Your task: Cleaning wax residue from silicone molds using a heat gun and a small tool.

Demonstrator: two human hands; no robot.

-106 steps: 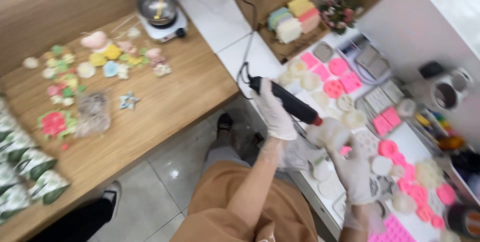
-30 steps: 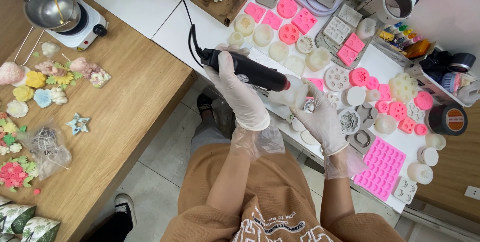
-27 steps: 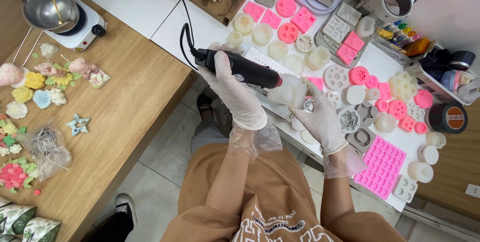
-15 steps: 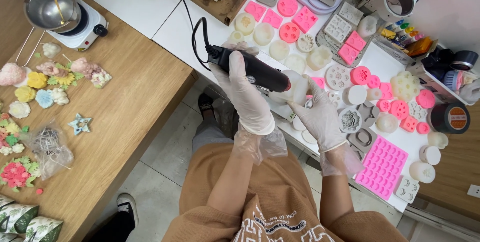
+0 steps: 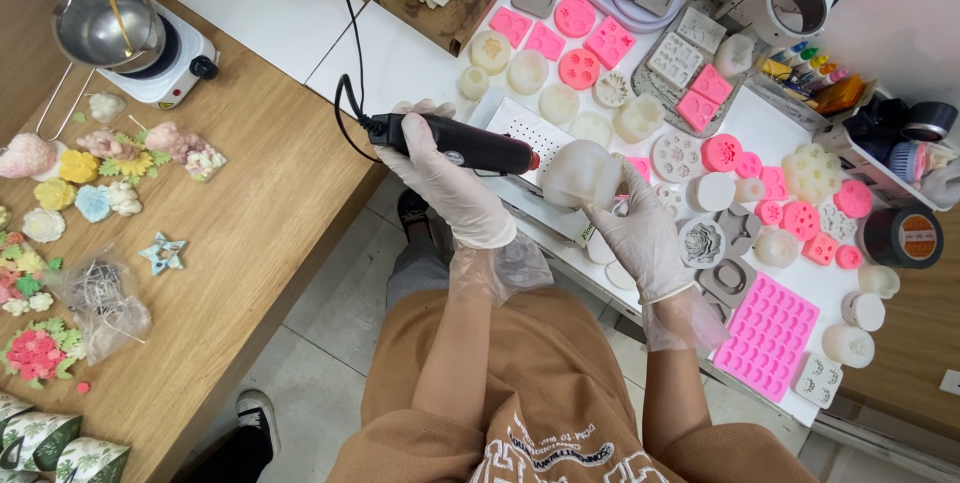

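Both my left hand (image 5: pixel 450 188) and my right hand (image 5: pixel 640 233) are covered by thin, translucent disposable gloves that wrinkle over the knuckles. The glove cuffs (image 5: pixel 497 268) flare out loose and crinkled past the wrists, see-through and baggy, wider than the arms they ring. Above the cuffs my forearms are bare; no sleeve reaches them. I wear a tan-brown apron (image 5: pixel 520 383) of plain cloth, creased in soft folds across the lap, with white lettering and a small line-drawn emblem (image 5: pixel 555 448) printed on the chest. Grey trousers (image 5: pixel 415 268) show above it, and a black shoe with a white sole (image 5: pixel 250 423) shows low on the floor.
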